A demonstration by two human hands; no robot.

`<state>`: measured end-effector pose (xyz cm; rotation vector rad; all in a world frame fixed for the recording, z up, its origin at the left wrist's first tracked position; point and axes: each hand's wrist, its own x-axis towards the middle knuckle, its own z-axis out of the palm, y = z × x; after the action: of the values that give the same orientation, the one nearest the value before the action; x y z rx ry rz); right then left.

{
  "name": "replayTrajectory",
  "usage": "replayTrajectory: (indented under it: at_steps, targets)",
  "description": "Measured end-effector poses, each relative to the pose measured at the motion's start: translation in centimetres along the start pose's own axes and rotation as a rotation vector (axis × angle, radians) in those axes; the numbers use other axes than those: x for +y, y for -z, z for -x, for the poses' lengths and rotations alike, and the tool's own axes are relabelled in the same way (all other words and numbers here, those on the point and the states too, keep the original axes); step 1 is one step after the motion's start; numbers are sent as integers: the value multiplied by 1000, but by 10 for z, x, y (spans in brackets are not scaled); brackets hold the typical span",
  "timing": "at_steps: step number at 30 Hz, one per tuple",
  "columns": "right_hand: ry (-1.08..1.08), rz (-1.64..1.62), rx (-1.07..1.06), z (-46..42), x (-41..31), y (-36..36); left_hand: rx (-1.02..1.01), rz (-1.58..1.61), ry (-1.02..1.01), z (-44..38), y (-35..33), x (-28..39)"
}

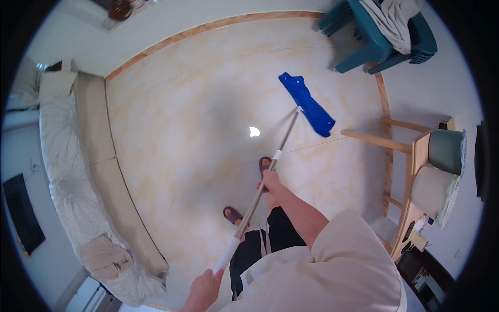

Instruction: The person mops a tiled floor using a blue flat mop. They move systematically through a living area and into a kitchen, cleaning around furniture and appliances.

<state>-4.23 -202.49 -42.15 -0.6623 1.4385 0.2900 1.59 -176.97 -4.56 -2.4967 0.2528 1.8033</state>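
Observation:
A flat mop with a blue cloth head (pixel 310 105) lies on the tiled floor ahead and to the right. Its metal pole (pixel 253 206) runs diagonally down to the lower left. My left hand (pixel 206 286) is closed around the white grip at the pole's upper end. Farther down the pole, my right hand (pixel 269 181) wraps the metal shaft just above a white collar (pixel 277 155). Both feet wear dark slippers (pixel 233 214) on the floor under the pole.
A bed or sofa with a pale quilted cover (pixel 64 156) runs along the left. Stacked teal plastic chairs (pixel 370 35) holding cloth stand at the upper right. A wooden table (pixel 409 187) with bins on top stands at the right, its legs reaching the floor.

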Motion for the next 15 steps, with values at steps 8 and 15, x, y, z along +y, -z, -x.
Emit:
replayTrajectory:
  at_steps: [8, 15]
  targets:
    - [-30, 325, -376, 94, 137, -228, 269, 339, 259, 91, -75, -162]
    - [263, 1221, -746, 100, 296, -398, 490, 603, 108, 94, -170, -257]
